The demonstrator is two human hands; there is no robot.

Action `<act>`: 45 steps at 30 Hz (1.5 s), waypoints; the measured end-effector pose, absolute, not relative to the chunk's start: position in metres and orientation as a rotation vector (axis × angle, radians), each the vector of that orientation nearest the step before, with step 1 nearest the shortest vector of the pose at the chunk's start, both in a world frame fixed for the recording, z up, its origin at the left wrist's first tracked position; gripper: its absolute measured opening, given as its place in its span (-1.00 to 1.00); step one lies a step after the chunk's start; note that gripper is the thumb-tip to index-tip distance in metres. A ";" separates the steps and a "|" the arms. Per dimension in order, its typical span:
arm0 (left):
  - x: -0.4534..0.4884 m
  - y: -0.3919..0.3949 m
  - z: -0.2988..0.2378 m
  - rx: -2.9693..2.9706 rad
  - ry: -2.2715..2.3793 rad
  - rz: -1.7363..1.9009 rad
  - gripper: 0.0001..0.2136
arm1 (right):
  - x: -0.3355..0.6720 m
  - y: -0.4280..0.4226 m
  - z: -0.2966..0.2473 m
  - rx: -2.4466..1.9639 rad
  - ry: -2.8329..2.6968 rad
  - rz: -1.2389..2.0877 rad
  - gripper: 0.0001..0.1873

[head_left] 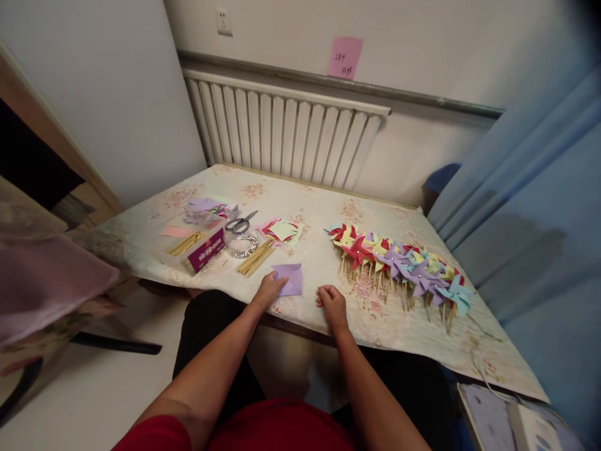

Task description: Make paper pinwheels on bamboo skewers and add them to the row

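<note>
A purple paper square (293, 280) lies near the front edge of the table. My left hand (271, 290) pinches it at its left side, thumb on top. To the right of the paper, apart from it, my right hand (333, 305) rests by the table edge with its fingers curled together; whatever may be between them is hidden. Beyond the paper are a bundle of thin wooden sticks (256, 258), a round clear container of silvery pins or beads (244, 245) and a stack of coloured paper squares (283, 231).
Scissors (241, 222) lie behind the round container. A purple-fronted box with sticks (205, 250) and a clear tray of paper (211, 212) stand at left. Many finished paper pinwheels (399, 263) spread across the right. A radiator (291, 128) and blue curtain (539, 188) border the table.
</note>
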State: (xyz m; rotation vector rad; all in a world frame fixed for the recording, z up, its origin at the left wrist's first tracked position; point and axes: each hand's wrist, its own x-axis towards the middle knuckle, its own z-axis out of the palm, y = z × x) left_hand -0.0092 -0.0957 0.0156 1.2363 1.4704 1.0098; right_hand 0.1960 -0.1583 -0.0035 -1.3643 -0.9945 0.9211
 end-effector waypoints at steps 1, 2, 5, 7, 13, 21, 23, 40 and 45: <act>-0.009 -0.096 0.016 1.237 1.472 1.008 -0.67 | 0.196 -0.158 -0.004 -1.365 -0.993 0.921 -0.76; -0.009 -0.096 0.015 1.238 1.474 1.005 -0.68 | 0.196 -0.158 -0.004 -1.365 -0.989 0.922 -0.76; -0.010 -0.095 0.013 1.258 1.458 0.987 -0.69 | 0.195 -0.157 -0.004 -1.363 -0.981 0.928 -0.78; -0.010 -0.094 0.010 1.278 1.449 0.992 -0.69 | 0.194 -0.157 -0.004 -1.363 -0.981 0.929 -0.78; -0.010 -0.092 0.004 1.307 1.429 1.002 -0.69 | 0.194 -0.157 -0.006 -1.368 -0.978 0.922 -0.78; -0.010 -0.091 -0.001 1.307 1.468 1.026 -0.73 | 0.196 -0.156 -0.013 -1.371 -1.008 0.908 -0.77; -0.010 -0.090 -0.002 1.305 1.485 1.026 -0.73 | 0.196 -0.156 -0.013 -1.378 -1.004 0.908 -0.77; -0.010 -0.091 0.002 1.305 1.498 1.045 -0.75 | 0.195 -0.157 -0.010 -1.375 -0.999 0.898 -0.79; -0.012 -0.092 0.007 1.271 1.451 1.048 -0.79 | 0.195 -0.158 -0.009 -1.376 -0.988 0.905 -0.80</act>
